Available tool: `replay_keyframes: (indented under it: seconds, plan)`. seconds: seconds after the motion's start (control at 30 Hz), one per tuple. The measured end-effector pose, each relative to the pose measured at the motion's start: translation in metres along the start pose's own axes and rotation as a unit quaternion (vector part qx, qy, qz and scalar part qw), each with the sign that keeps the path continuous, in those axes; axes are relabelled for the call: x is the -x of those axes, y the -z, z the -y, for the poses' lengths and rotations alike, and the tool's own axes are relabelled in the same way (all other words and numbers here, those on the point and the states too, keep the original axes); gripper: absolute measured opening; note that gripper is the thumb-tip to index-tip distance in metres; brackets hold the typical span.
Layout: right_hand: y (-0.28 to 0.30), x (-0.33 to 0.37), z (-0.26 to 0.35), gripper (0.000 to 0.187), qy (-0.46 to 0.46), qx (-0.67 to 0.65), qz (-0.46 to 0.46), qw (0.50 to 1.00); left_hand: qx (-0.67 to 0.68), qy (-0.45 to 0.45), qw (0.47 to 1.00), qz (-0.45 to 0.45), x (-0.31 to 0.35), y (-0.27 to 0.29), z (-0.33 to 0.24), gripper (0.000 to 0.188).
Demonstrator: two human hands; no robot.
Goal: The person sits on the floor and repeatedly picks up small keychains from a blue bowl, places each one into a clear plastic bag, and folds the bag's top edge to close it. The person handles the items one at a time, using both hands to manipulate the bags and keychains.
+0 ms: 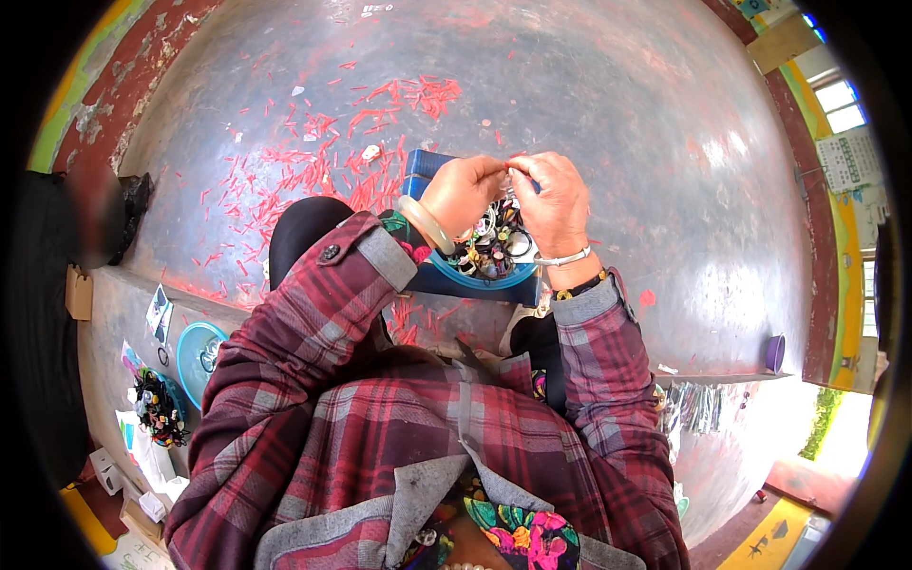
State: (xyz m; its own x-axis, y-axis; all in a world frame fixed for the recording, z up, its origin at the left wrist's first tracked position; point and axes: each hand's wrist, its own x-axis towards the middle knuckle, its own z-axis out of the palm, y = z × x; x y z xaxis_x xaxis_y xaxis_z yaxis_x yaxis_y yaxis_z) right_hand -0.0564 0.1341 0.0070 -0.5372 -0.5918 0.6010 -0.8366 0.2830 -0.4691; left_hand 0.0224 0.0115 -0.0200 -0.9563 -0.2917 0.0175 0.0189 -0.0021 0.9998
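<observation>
My left hand point(462, 198) and my right hand point(555, 207) meet above a light blue bowl point(489, 282). The fingertips of both pinch together at one spot. A small reddish bit shows between them, too tiny to name. Under my hands, the bowl holds a heap of small dark, white and coloured loops point(486, 249) that look like hair ties. It rests on a dark blue stool or box point(429, 164), partly hidden by my hands and the bowl. A pale bangle point(427, 224) circles my left wrist, and a thin silver one point(562, 258) my right.
Many thin red scraps point(318, 171) lie scattered over the grey floor point(646, 114). At left are another blue basin point(199, 361) and a pile of dark loops point(160, 408). A purple cup point(775, 353) sits by the right wall. Silvery strips point(696, 408) lie at lower right.
</observation>
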Motion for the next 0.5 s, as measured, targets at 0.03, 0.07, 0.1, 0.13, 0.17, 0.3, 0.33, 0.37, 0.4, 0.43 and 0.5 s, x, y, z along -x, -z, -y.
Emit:
replay_keyframes:
  seconds: [0.03, 0.07, 0.1, 0.13, 0.17, 0.3, 0.33, 0.37, 0.4, 0.43, 0.5]
  plan:
    - [-0.0002, 0.0004, -0.0007, 0.009, 0.004, 0.003, 0.003, 1.0, -0.045, -0.016, 0.999, -0.001, 0.0004, 0.0006, 0.0019, 0.023]
    - [-0.0003, 0.0005, -0.0011, 0.009, 0.012, 0.009, 0.004, 1.0, -0.07, -0.046, 0.996, -0.018, 0.0005, 0.0001, 0.0034, 0.022]
    - [-0.0004, 0.0006, -0.0013, 0.009, 0.02, 0.015, 0.005, 1.0, -0.094, -0.075, 0.992, -0.035, 0.0006, -0.0008, 0.0047, 0.021]
    - [-0.0004, 0.0007, -0.0016, 0.009, 0.028, 0.021, 0.006, 0.999, -0.118, -0.105, 0.986, -0.051, 0.001, -0.0015, 0.0042, 0.019]
    - [-0.0005, 0.0009, -0.002, 0.008, 0.034, 0.031, 0.011, 0.999, -0.134, -0.112, 0.983, -0.05, 0.0015, -0.0014, 0.003, 0.019]
    - [0.0007, 0.0009, -0.0017, 0.007, 0.062, 0.069, 0.031, 0.995, -0.188, -0.136, 0.972, -0.045, 0.003, -0.0003, 0.0009, 0.017]
    - [0.0011, 0.0008, -0.0014, 0.007, 0.07, 0.077, 0.036, 0.994, -0.198, -0.14, 0.969, -0.043, 0.003, 0.0, 0.0018, 0.017]
    - [0.0013, 0.0009, -0.0014, 0.006, 0.074, 0.081, 0.039, 0.993, -0.212, -0.137, 0.967, -0.034, 0.0029, 0.0005, 0.002, 0.017]
    - [0.0016, 0.0011, -0.0015, 0.005, 0.078, 0.084, 0.042, 0.993, -0.225, -0.134, 0.965, -0.026, 0.0027, 0.0011, 0.0022, 0.017]
    - [0.0018, 0.0012, -0.0016, 0.005, 0.082, 0.088, 0.045, 0.992, -0.238, -0.13, 0.962, -0.017, 0.0027, 0.0014, 0.0019, 0.018]
    - [0.0019, 0.0011, -0.0014, 0.004, 0.084, 0.096, 0.048, 0.991, -0.244, -0.135, 0.96, -0.013, 0.0037, 0.0016, -0.0004, 0.017]
